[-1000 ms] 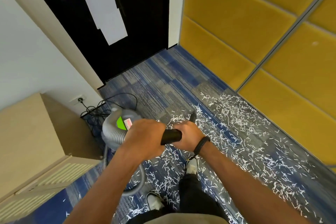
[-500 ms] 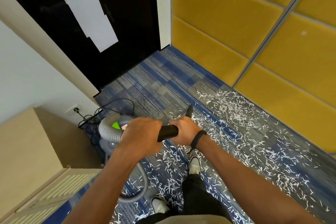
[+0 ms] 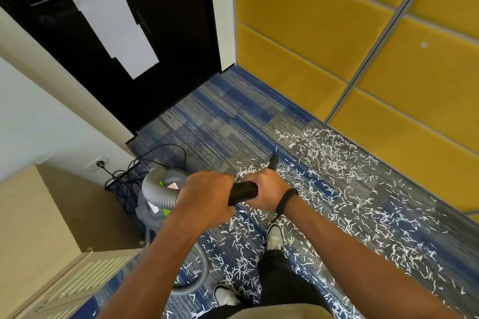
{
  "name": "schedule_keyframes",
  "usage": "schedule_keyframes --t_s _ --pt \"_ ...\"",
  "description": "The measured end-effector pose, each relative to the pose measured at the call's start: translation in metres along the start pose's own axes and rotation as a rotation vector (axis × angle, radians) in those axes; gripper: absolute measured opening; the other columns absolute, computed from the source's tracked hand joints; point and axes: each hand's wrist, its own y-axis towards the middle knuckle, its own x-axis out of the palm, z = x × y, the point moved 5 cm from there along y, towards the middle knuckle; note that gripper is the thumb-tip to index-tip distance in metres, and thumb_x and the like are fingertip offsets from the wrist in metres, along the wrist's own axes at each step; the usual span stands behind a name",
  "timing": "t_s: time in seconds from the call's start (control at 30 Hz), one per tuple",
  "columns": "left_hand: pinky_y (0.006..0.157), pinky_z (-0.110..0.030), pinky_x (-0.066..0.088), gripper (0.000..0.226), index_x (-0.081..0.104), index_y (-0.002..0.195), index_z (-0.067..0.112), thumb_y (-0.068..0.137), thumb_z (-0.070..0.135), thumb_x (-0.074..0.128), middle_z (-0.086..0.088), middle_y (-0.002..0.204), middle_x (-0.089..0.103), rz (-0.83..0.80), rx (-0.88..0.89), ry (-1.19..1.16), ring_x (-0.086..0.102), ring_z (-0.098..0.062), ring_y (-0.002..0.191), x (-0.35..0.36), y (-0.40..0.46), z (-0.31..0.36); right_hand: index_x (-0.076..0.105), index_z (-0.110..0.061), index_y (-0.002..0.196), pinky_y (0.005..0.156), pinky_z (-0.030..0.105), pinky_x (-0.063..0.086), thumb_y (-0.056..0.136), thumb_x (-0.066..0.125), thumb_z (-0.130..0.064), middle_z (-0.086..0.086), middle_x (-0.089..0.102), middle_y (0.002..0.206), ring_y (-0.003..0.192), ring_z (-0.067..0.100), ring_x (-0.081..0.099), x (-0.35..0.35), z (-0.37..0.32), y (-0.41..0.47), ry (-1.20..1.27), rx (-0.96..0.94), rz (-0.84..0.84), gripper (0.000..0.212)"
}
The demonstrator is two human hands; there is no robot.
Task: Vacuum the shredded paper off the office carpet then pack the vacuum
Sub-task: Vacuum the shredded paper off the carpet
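Carpet (image 3: pixel 233 122) is strewn with shreds (image 3: pixel 329 160); wand (image 3: pixel 242 191) (gripped by left hand (image 3: pixel 207 197) and right hand (image 3: pixel 269 189)) should be swept slowly, strokes overlapped.

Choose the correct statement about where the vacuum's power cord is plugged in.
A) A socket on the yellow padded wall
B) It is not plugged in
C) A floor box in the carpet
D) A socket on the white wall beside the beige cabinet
D: the black power cord runs from the grey vacuum canister to a wall socket on the white wall, next to the beige cabinet.
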Motion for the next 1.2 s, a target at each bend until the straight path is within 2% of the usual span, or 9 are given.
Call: schedule_keyframes --t_s 0.17,0.27,0.37,0.47,0.57,0.77,0.93,1.03,1.2 --pt "0.077 -0.033 0.044 0.035 0.063 0.117 0.034 0.087 0.048 0.074 0.007 0.1 0.069 -0.004 0.025 -0.007 0.066 -0.019 0.095 -0.007 0.015 0.012 0.051 -0.034 0.068 0.051 0.012 0.035 0.077 0.075 -0.032 -0.012 0.059 0.059 0.054 0.005 0.057 -0.013 0.015 -0.003 -0.019 0.042 0.035 0.026" --pt "0.081 -0.034 0.049 0.038 0.063 0.118 0.032 0.086 0.05 0.074 0.007 0.101 0.07 -0.017 0.03 0.007 0.068 -0.019 0.096 -0.011 0.024 0.014 0.051 -0.035 0.068 0.053 0.018 0.041 0.075 0.075 -0.033 -0.009 0.062 0.06 0.055 0.008 0.058 -0.019 0.019 0.002 -0.005 0.027 0.042 0.025" --pt "0.081 -0.035 0.051 0.039 0.064 0.118 0.032 0.085 0.049 0.074 0.007 0.1 0.071 -0.033 0.02 0.015 0.068 -0.02 0.095 -0.016 0.035 0.013 0.048 -0.038 0.069 0.051 0.017 0.035 0.073 0.072 -0.034 -0.007 0.064 0.061 0.054 0.009 0.056 -0.029 0.021 0.009 0.018 -0.017 0.07 0.025" --pt "0.079 -0.034 0.052 0.038 0.064 0.119 0.033 0.085 0.048 0.073 0.006 0.099 0.071 -0.027 0.015 0.024 0.068 -0.02 0.093 -0.023 0.043 0.012 0.045 -0.037 0.068 0.053 0.024 0.044 0.071 0.064 -0.036 -0.007 0.062 0.06 0.055 0.016 0.059 -0.037 0.02 0.014 0.032 -0.058 0.078 0.02" --pt "0.074 -0.032 0.047 0.038 0.063 0.119 0.034 0.086 0.051 0.072 0.007 0.099 0.07 -0.002 0.028 0.067 0.067 -0.018 0.094 -0.028 0.052 0.019 0.038 -0.043 0.065 0.053 0.021 0.042 0.07 0.07 -0.025 -0.017 0.051 0.059 0.053 0.01 0.053 -0.048 0.026 0.017 0.08 -0.089 0.123 0.038" --pt "0.073 -0.032 0.04 0.039 0.061 0.121 0.032 0.089 0.052 0.072 0.006 0.104 0.07 -0.043 0.02 0.077 0.067 -0.02 0.099 -0.033 0.08 0.034 0.041 -0.045 0.067 0.056 0.022 0.046 0.073 0.075 -0.026 -0.015 0.059 0.064 0.058 0.005 0.056 -0.06 0.051 0.031 0.097 -0.056 0.109 0.039" --pt "0.073 -0.032 0.043 0.04 0.062 0.118 0.032 0.086 0.054 0.074 0.007 0.1 0.069 -0.037 0.028 0.083 0.067 -0.018 0.095 -0.039 0.096 0.041 0.05 -0.033 0.071 0.055 0.025 0.048 0.075 0.071 -0.03 -0.009 0.061 0.064 0.057 0.01 0.057 -0.072 0.062 0.033 0.09 -0.063 0.098 0.022" --pt "0.072 -0.03 0.041 0.039 0.062 0.118 0.032 0.087 0.053 0.073 0.009 0.097 0.067 -0.015 0.038 0.077 0.066 -0.016 0.092 -0.045 0.103 0.042 0.052 -0.031 0.072 0.054 0.023 0.046 0.073 0.064 -0.035 -0.011 0.058 0.062 0.055 0.01 0.058 -0.079 0.064 0.037 0.086 -0.072 0.096 0.013" --pt "0.071 -0.029 0.039 0.036 0.06 0.12 0.03 0.092 0.05 0.069 0.009 0.089 0.06 0.001 0.019 0.103 0.054 -0.015 0.08 -0.046 0.122 0.046 0.049 -0.032 0.069 0.054 0.026 0.049 0.073 0.06 -0.042 -0.011 0.058 0.06 0.054 0.01 0.057 -0.091 0.078 0.057 0.085 -0.09 0.099 0.016"
